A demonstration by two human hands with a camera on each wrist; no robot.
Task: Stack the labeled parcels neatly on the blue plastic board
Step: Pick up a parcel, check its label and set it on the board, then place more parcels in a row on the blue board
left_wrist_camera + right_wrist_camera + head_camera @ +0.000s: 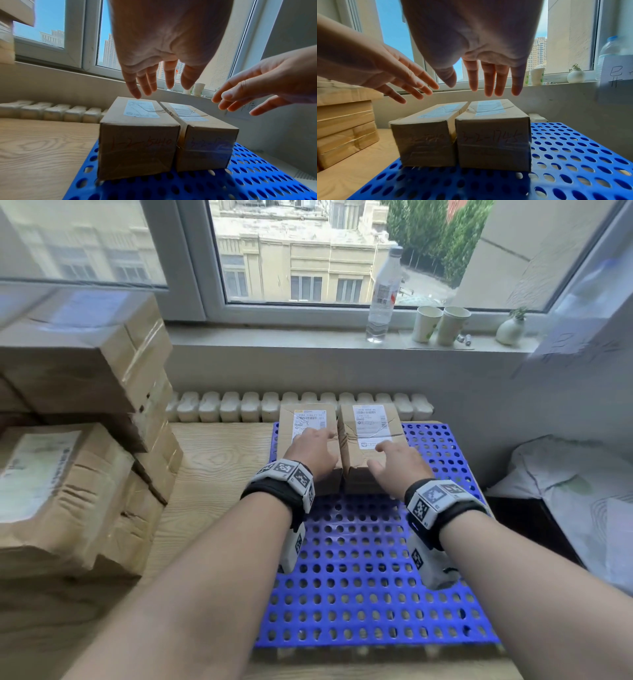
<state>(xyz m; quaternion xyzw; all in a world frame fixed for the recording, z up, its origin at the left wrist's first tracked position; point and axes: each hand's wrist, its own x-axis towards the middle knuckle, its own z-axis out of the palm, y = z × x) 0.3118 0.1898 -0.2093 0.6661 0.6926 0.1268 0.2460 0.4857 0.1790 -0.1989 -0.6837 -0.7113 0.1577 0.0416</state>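
A pale wood-grain counter (pixel 219 460) sits under a window, with a white radiator along the far wall. Above the far end of the blue plastic board (pixel 363 577), the left hand (pixel 313 451) hovers over the left parcel (pixel 137 138), its grip spread, fingers straight and holding nothing; the wrist views show the fingertips just above the label, apparently not touching. The right hand (pixel 399 467) hangs over the right parcel (pixel 493 143) with the same loose, spread grip, clear of the cardboard. Both parcels lie flat on the board's far left part, side by side and touching along their long sides, labels up, red handwriting on the near ends. Left of the board, a stack of larger taped cartons (pixel 78 422) stands on the counter. On the windowsill stand a water bottle (pixel 383 299), two paper cups (pixel 440 325) and a small white vase (pixel 512 330).
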